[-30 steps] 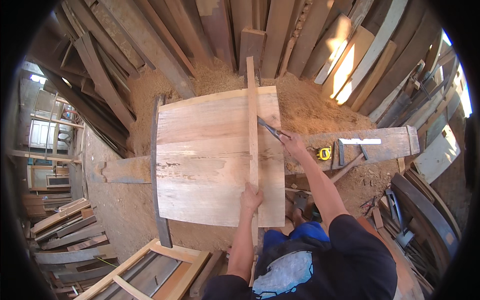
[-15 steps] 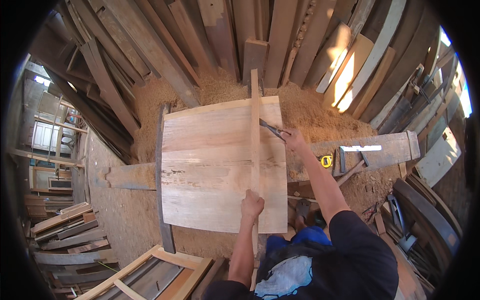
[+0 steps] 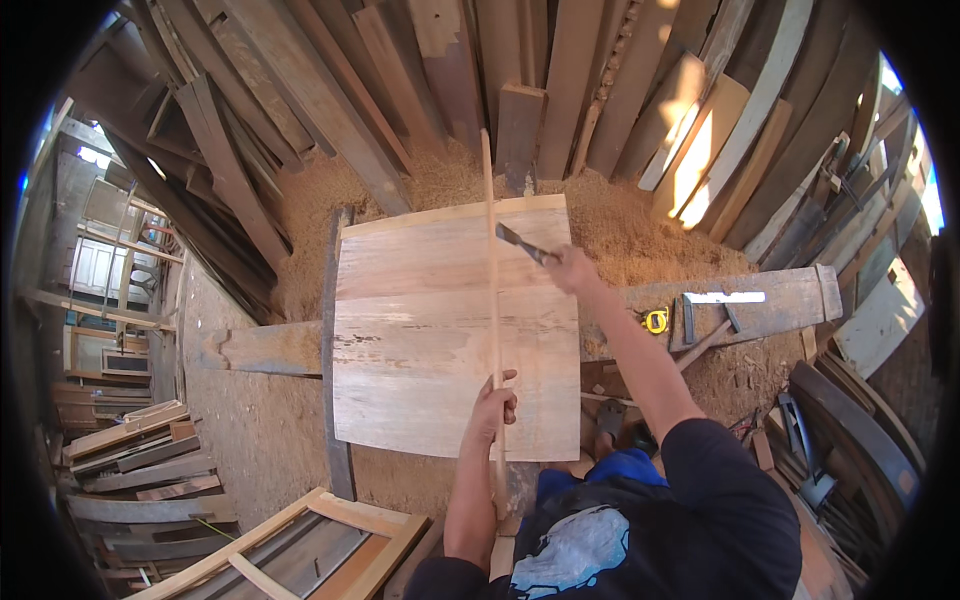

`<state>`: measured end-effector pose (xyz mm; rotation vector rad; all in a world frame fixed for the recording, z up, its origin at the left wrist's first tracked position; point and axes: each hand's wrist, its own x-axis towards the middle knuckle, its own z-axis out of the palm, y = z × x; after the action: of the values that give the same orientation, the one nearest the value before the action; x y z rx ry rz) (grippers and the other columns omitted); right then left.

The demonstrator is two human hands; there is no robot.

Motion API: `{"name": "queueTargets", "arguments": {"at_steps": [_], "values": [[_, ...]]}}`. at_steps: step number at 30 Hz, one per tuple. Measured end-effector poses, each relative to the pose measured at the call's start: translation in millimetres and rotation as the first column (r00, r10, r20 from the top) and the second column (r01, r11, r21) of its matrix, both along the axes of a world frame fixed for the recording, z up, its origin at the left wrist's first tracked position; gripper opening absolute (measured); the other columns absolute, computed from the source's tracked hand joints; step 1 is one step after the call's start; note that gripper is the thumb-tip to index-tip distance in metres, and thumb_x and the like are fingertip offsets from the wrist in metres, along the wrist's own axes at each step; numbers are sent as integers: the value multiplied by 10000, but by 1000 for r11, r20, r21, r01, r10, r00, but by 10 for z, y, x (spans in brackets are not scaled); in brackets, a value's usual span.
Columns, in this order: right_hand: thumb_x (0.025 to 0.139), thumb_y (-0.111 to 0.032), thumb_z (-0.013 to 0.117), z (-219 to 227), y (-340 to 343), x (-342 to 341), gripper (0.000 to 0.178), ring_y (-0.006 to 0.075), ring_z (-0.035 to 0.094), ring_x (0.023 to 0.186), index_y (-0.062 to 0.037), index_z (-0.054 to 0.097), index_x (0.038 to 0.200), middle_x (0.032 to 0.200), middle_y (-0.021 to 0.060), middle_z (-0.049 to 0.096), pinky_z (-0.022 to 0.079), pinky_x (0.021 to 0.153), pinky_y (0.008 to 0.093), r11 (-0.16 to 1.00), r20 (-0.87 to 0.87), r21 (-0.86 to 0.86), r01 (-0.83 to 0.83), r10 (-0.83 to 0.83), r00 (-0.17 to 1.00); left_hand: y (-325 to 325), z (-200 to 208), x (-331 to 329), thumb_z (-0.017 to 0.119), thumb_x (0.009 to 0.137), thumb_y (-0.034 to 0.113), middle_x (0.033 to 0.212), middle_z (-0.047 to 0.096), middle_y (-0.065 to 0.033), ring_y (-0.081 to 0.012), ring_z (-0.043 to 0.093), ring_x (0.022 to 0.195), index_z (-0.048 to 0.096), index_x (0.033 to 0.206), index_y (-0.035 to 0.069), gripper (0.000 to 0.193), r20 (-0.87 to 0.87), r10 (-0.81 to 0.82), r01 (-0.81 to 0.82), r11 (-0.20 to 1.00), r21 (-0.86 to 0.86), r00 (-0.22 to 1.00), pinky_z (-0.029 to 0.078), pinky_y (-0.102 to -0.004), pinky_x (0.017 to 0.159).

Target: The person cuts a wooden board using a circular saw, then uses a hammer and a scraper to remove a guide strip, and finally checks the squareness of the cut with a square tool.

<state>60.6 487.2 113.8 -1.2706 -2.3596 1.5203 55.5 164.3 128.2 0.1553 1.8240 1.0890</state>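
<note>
Over wood panel (image 3: 420, 340), right hand (image 3: 570, 268) outstretched

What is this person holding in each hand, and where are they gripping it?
The left hand grips the long thin wooden strip near its lower end; the right hand holds a chisel by its handle.

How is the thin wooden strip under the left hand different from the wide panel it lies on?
The thin strip is narrow and overhangs the panel at both ends; the wide panel is broad, made of joined boards. The left hand grips the strip, while the right hand holds a dark tool to it; the panel lies untouched. Both are pale bare wood.
</note>
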Motion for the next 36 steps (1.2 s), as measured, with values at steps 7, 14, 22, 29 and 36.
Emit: {"name": "queueTargets", "arguments": {"at_steps": [7, 14, 22, 29, 36], "values": [[948, -410, 584, -573, -1012, 623, 468, 434, 692, 1017, -13, 674, 1179, 1057, 271, 717, 537, 888, 523, 995, 287, 51, -82, 64, 956, -314, -254, 203, 507, 981, 397, 799, 652, -76, -197, 586, 632, 538, 1406, -11, 590, 594, 272, -472, 857, 208, 757, 523, -352, 634], [953, -403, 607, -519, -660, 1525, 455, 421, 640, 1135, -4, 660, 1166, 1184, 241, 680, 504, 983, 502, 956, 243, 295, 13, -88, 966, -802, -55, 1087, 558, 993, 349, 987, 671, -127, -277, 674, 785, 534, 1354, 19, 490, 685, 234, -587, 734, 340, 690, 572, -388, 714], [899, -371, 716, -829, 49, 3110, 770, 472, 556, 1234, -63, 341, 1496, 1375, 292, 523, 470, 1025, 560, 790, 501, 403, 462, -613, 611, -1210, 39, 1512, 571, 975, 67, 1011, 673, -123, -208, 674, 751, 492, 1303, 88, 337, 505, 329, -500, 830, 249, 798, 579, -332, 640], [841, -296, 687, -1571, 426, 3576, 690, 486, 611, 1187, 75, 452, 1374, 1231, 336, 627, 475, 1022, 517, 593, 361, 173, 787, -781, 509, -827, 89, 1567, 523, 1002, 64, 1041, 657, -135, -174, 646, 717, 464, 1300, 67, 303, 490, 332, -510, 810, 290, 806, 557, -310, 596], [914, -196, 637, -392, -526, 3500, 286, 256, 653, 738, 21, 627, 1100, 775, 117, 632, 512, 664, 437, 765, -237, 135, 629, -592, 771, -604, 365, 1464, 513, 947, 9, 1162, 644, -188, -168, 637, 689, 378, 1397, 57, 473, 413, 336, -476, 826, 303, 846, 537, -281, 560]]}}
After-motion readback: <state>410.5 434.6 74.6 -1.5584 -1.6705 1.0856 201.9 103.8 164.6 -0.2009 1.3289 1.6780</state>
